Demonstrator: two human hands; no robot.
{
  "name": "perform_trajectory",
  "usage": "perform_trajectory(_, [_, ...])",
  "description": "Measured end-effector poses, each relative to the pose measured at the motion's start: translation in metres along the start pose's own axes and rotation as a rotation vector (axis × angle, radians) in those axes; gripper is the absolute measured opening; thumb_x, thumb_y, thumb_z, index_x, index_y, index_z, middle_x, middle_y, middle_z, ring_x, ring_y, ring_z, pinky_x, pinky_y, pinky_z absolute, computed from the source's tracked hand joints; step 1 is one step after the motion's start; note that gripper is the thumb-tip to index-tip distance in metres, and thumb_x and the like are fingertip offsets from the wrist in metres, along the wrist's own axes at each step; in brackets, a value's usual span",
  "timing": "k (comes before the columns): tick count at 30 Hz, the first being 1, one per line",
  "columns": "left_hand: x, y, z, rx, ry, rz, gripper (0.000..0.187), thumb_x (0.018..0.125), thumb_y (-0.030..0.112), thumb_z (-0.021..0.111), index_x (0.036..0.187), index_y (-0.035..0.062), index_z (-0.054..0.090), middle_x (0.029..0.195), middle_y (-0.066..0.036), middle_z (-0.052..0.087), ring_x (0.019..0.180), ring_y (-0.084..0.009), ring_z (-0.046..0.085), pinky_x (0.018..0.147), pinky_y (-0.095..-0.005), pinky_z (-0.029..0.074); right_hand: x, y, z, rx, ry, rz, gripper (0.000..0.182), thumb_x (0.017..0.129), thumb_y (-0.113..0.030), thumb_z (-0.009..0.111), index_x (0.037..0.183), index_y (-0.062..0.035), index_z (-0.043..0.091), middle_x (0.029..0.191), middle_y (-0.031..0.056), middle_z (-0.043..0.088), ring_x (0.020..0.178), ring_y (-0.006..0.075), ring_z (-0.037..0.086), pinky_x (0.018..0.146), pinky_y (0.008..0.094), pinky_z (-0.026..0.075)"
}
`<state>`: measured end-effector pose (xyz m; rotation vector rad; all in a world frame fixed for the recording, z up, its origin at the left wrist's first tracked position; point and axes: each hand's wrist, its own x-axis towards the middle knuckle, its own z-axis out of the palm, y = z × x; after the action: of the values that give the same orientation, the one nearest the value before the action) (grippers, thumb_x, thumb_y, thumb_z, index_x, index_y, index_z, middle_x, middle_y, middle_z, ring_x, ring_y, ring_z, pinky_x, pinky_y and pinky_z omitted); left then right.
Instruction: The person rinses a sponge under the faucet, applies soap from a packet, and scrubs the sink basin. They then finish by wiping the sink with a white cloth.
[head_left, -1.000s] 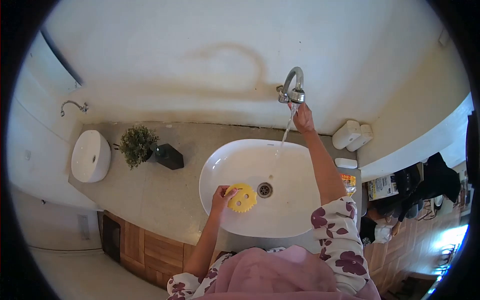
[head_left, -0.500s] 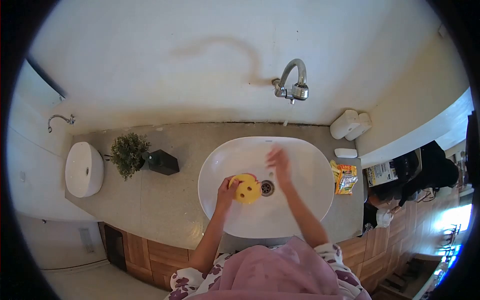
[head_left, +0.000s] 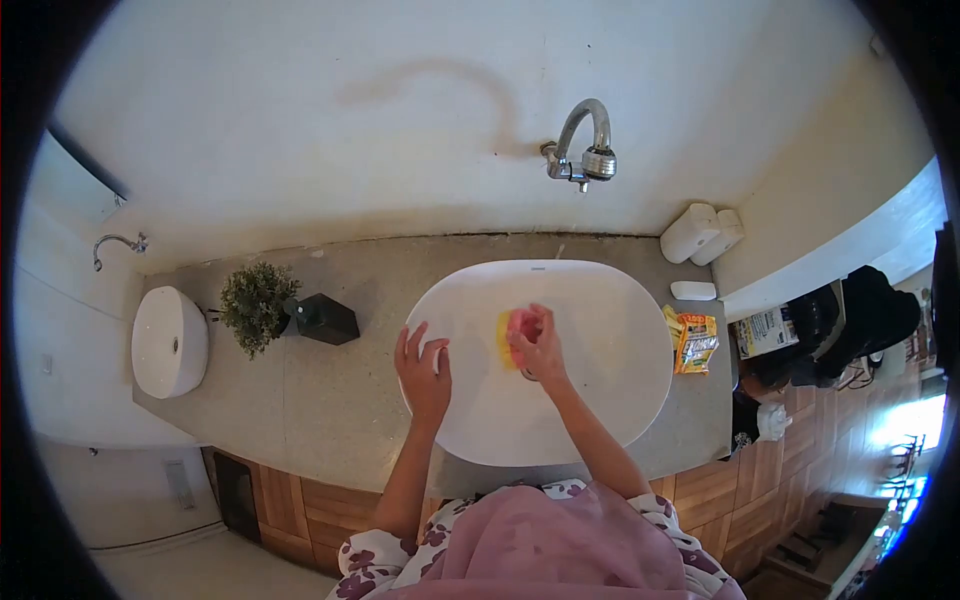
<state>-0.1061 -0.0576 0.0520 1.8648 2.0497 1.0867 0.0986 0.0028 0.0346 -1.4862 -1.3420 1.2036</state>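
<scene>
My right hand (head_left: pixel 543 350) grips a round yellow-and-pink sponge (head_left: pixel 507 342) over the middle of the white basin (head_left: pixel 610 400). The sponge is turned edge-on, its pink side towards the palm. Beneath the hand, the drain is mostly hidden. My left hand (head_left: pixel 425 380) is empty, fingers spread, over the basin's left rim.
A curved metal faucet (head_left: pixel 590 150) juts from the wall behind the basin. To the left stand a dark bottle (head_left: pixel 328 318) and a potted plant (head_left: pixel 257 310). On the right lie a yellow packet (head_left: pixel 696 343) and a white block (head_left: pixel 693 290), with white containers (head_left: pixel 690 235) behind.
The sponge has passed from my left hand to my right and turned from face-up to edge-on. My left hand has moved left, its fingers now apart.
</scene>
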Motion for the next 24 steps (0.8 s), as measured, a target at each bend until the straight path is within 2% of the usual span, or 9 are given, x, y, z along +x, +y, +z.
perform_trajectory(1, [0.000, 0.000, -0.005, 0.145, 0.054, 0.067, 0.025, 0.084, 0.012, 0.064, 0.109, 0.0096, 0.061, 0.135, -0.012, 0.049, 0.133, -0.0367, 0.033, 0.109, -0.0489, 0.025, 0.006, -0.005, 0.001, 0.001, 0.001, -0.001, 0.064, 0.079, -0.030, 0.072, 0.131, -0.0077, 0.041, 0.126, 0.0184, 0.047, 0.114, 0.0293, 0.052, 0.096, 0.0456, 0.044])
perform_trajectory(3, [0.001, 0.003, -0.012, 0.145, 0.073, 0.020, 0.028, 0.085, 0.010, 0.063, 0.113, 0.0098, 0.060, 0.136, -0.012, 0.049, 0.134, -0.0364, 0.032, 0.109, -0.0494, 0.025, 0.017, -0.014, 0.007, -0.360, 0.378, -0.331, 0.072, 0.072, -0.020, 0.078, 0.131, -0.0069, 0.039, 0.133, 0.0220, 0.039, 0.122, 0.0364, 0.042, 0.099, 0.0476, 0.040])
perform_trajectory(8, [0.000, -0.001, -0.020, 0.096, 0.111, -0.162, 0.037, 0.090, 0.010, 0.056, 0.127, 0.0089, 0.053, 0.139, -0.014, 0.047, 0.135, -0.0365, 0.030, 0.110, -0.0490, 0.023, 0.044, 0.001, 0.043, -0.412, 0.538, -0.398, 0.078, 0.070, -0.019, 0.081, 0.133, -0.0084, 0.037, 0.135, 0.0233, 0.033, 0.121, 0.0417, 0.039, 0.098, 0.0471, 0.040])
perform_trajectory(10, [-0.009, -0.026, -0.013, -0.057, 0.003, -0.318, 0.039, 0.095, 0.012, 0.050, 0.134, 0.0062, 0.049, 0.139, -0.015, 0.046, 0.134, -0.0339, 0.033, 0.110, -0.0443, 0.025, 0.049, 0.004, 0.069, -0.413, 0.576, -0.364, 0.076, 0.070, -0.018, 0.080, 0.133, -0.0086, 0.038, 0.134, 0.0236, 0.034, 0.121, 0.0421, 0.039, 0.100, 0.0468, 0.039])
perform_trajectory(11, [-0.010, -0.033, -0.012, -0.056, -0.002, -0.319, 0.039, 0.095, 0.012, 0.050, 0.134, 0.0062, 0.049, 0.139, -0.015, 0.046, 0.134, -0.0339, 0.033, 0.110, -0.0443, 0.025, 0.048, 0.006, 0.085, -0.280, 0.453, -0.401, 0.075, 0.071, -0.017, 0.080, 0.133, -0.0072, 0.039, 0.134, 0.0237, 0.035, 0.122, 0.0424, 0.039, 0.101, 0.0466, 0.038])
perform_trajectory(13, [-0.011, -0.036, -0.013, -0.484, 0.036, -0.459, 0.037, 0.098, 0.012, 0.044, 0.134, 0.0047, 0.050, 0.139, -0.014, 0.047, 0.132, -0.0293, 0.037, 0.110, -0.0382, 0.028, 0.032, -0.007, 0.113, -0.137, 0.288, -0.492, 0.066, 0.074, -0.013, 0.076, 0.130, -0.0057, 0.042, 0.130, 0.0234, 0.039, 0.117, 0.0423, 0.043, 0.097, 0.0456, 0.041])
perform_trajectory(18, [-0.010, -0.035, -0.016, -0.533, 0.073, -0.468, 0.036, 0.097, 0.007, 0.044, 0.132, 0.0059, 0.054, 0.138, -0.012, 0.049, 0.131, -0.0250, 0.041, 0.109, -0.0344, 0.030, -0.032, -0.010, 0.129, -0.267, 0.115, -0.649, 0.058, 0.078, -0.011, 0.069, 0.131, -0.0058, 0.044, 0.128, 0.0240, 0.044, 0.119, 0.0417, 0.047, 0.094, 0.0420, 0.044])
perform_trajectory(22, [-0.014, -0.051, -0.006, -0.586, 0.059, -0.463, 0.036, 0.098, 0.008, 0.044, 0.132, 0.0063, 0.053, 0.138, -0.012, 0.049, 0.132, -0.0227, 0.040, 0.110, -0.0329, 0.028, -0.077, -0.001, 0.060, -0.484, -0.593, -0.605, 0.057, 0.083, -0.032, 0.063, 0.132, -0.0081, 0.046, 0.137, 0.0164, 0.043, 0.128, 0.0397, 0.041, 0.098, 0.0466, 0.042])
perform_trajectory(24, [-0.014, -0.059, -0.006, -0.692, 0.035, -0.496, 0.036, 0.098, 0.009, 0.044, 0.133, 0.0065, 0.053, 0.139, -0.012, 0.048, 0.132, -0.0219, 0.040, 0.110, -0.0326, 0.028, -0.096, -0.003, 0.015, -0.633, -0.786, -0.522, 0.057, 0.083, -0.038, 0.061, 0.131, -0.0098, 0.049, 0.135, 0.0124, 0.048, 0.127, 0.0356, 0.044, 0.100, 0.0476, 0.041])
